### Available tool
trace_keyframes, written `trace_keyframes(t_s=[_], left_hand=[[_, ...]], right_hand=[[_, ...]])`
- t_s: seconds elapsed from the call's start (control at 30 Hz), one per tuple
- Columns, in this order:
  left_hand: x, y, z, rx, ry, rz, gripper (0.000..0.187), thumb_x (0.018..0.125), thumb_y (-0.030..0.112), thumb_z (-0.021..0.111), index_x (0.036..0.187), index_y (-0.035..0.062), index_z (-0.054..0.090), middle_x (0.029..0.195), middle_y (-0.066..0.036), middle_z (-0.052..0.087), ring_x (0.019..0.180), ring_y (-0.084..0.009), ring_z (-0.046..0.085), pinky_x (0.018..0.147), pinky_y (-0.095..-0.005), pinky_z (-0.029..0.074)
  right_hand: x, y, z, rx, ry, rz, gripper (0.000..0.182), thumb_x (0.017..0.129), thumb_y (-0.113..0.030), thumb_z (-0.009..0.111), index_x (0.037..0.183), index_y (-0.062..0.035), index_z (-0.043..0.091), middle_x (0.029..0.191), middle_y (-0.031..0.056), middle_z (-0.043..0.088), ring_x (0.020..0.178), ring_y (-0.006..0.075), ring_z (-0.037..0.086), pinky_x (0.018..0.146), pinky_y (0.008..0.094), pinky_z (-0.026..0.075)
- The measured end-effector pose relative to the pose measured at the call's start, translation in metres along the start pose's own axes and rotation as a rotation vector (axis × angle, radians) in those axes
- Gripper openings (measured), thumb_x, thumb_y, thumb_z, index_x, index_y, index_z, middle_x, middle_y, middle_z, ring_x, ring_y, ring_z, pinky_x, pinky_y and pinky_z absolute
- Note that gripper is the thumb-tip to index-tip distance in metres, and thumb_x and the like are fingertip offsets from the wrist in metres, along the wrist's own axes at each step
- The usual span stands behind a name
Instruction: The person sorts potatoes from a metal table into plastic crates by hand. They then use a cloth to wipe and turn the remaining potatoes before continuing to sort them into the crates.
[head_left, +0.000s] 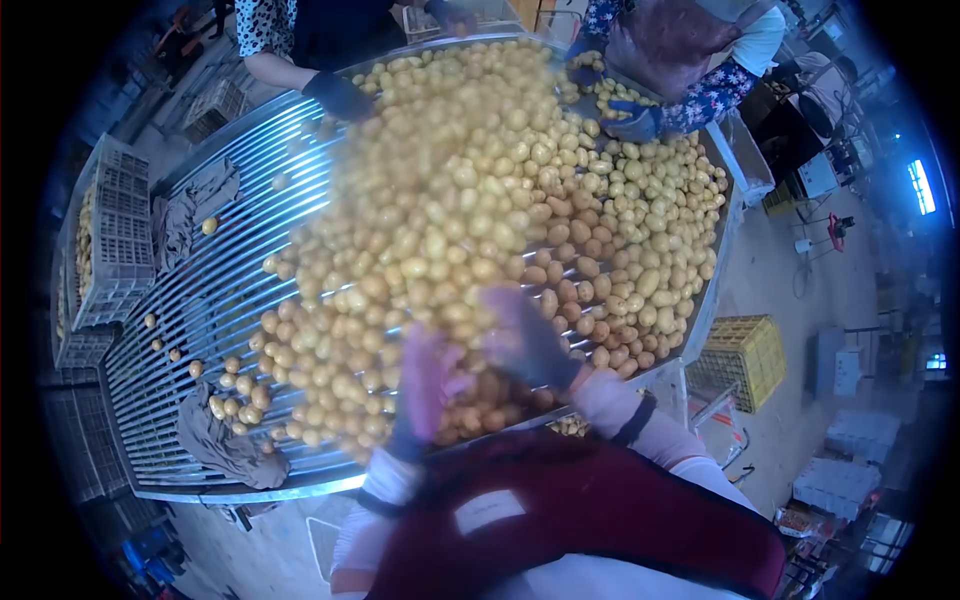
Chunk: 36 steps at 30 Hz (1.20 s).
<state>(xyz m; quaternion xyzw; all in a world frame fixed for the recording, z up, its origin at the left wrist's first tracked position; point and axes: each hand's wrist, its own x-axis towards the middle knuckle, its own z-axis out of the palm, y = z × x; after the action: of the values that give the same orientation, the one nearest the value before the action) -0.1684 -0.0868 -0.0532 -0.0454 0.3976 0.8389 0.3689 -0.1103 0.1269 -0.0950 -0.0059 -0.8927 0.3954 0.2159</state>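
Yellow and brown potatoes (440,240) lie heaped across a metal bar-topped table (235,285). At the near edge, my left hand (428,380) in a pink and dark glove is upright among them, its fingers stretched out and the thumb apart. My right hand (528,340), gloved the same way, reaches in from the right with its fingers extended toward the left, over the pile. Both hands are blurred by motion, and neither appears to grip a potato. Browner potatoes (572,245) lie just beyond my right hand.
Across the table, one person's gloved hand (340,97) touches the pile at left, another's (632,122) at right. Grey cloths (225,440) lie on the bars at left. Plastic crates (118,220) stand beyond the left edge; a yellow crate (742,360) stands on the floor at right.
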Motion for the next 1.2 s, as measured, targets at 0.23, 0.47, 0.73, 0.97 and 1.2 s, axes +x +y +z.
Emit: trace_keyframes(t_s=[0.23, 0.47, 0.73, 0.97, 1.2], left_hand=[[0.024, -0.001, -0.084, 0.344, 0.07, -0.045, 0.035, 0.098, 0.017, 0.056, 0.129, 0.0022, 0.056, 0.082, -0.001, 0.058, 0.061, -0.0087, 0.048, 0.053, -0.0209, 0.043], [0.033, -0.002, -0.099, 0.455, 0.114, -0.099, 0.039, 0.103, 0.031, 0.055, 0.128, 0.0015, 0.055, 0.085, -0.006, 0.061, 0.054, -0.0089, 0.052, 0.042, -0.0191, 0.038], [0.04, 0.001, -0.1, 0.543, 0.123, -0.117, 0.042, 0.104, 0.037, 0.051, 0.126, 0.001, 0.056, 0.083, -0.006, 0.062, 0.049, -0.0084, 0.052, 0.038, -0.0193, 0.037], [0.045, 0.003, -0.1, 0.491, 0.119, -0.175, 0.044, 0.104, 0.039, 0.051, 0.126, 0.0023, 0.056, 0.08, -0.005, 0.064, 0.049, -0.008, 0.052, 0.037, -0.0198, 0.037], [0.047, -0.003, -0.108, 0.477, 0.086, -0.154, 0.041, 0.104, 0.038, 0.051, 0.127, 0.0049, 0.056, 0.082, -0.005, 0.065, 0.05, -0.0092, 0.054, 0.039, -0.0208, 0.038]], right_hand=[[-0.006, 0.032, -0.002, -0.243, -0.241, -0.085, 0.044, 0.083, -0.026, 0.062, 0.125, -0.0129, 0.059, 0.124, 0.0132, 0.058, 0.117, 0.0325, 0.055, 0.096, 0.0496, 0.043], [0.006, 0.132, -0.068, -0.786, -0.02, 0.396, 0.057, 0.085, -0.029, 0.06, 0.139, -0.0126, 0.052, 0.14, 0.0179, 0.049, 0.132, 0.0432, 0.041, 0.109, 0.0544, 0.03], [-0.012, 0.079, -0.009, -0.321, 0.111, 0.189, 0.051, 0.088, -0.024, 0.061, 0.136, -0.0083, 0.054, 0.137, 0.0178, 0.051, 0.131, 0.0433, 0.042, 0.11, 0.0551, 0.032], [-0.031, 0.059, -0.032, -0.53, -0.193, 0.059, 0.041, 0.082, -0.025, 0.066, 0.123, -0.017, 0.062, 0.13, 0.0134, 0.054, 0.124, 0.0377, 0.046, 0.106, 0.0563, 0.036], [0.03, 0.051, 0.01, -0.438, 0.133, 0.028, 0.044, 0.082, -0.036, 0.07, 0.118, -0.0118, 0.063, 0.129, 0.0141, 0.054, 0.126, 0.0396, 0.045, 0.105, 0.0584, 0.033]])
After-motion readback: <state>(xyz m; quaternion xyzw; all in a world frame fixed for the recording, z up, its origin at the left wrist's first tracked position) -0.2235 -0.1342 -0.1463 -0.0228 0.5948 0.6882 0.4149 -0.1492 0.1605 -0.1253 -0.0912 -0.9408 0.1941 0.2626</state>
